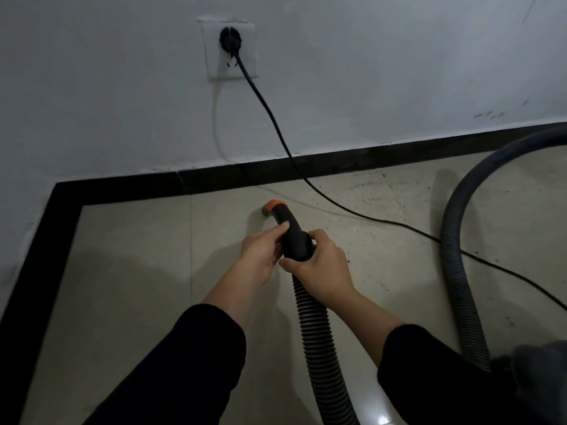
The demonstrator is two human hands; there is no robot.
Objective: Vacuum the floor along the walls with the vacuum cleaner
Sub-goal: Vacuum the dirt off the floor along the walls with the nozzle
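**Both hands on the vacuum nozzle, close to the wall**

Left hand point(263, 250) grasps the black nozzle point(291, 231) from its left side. Right hand point(322, 265) wraps the cuff just behind it, where the ribbed hose point(310, 320) joins. The orange nozzle tip is ahead of both hands, low over the floor point(138, 256), near the black skirting point(276, 173). Power cord point(276, 124) runs ahead and to the right of the hands.
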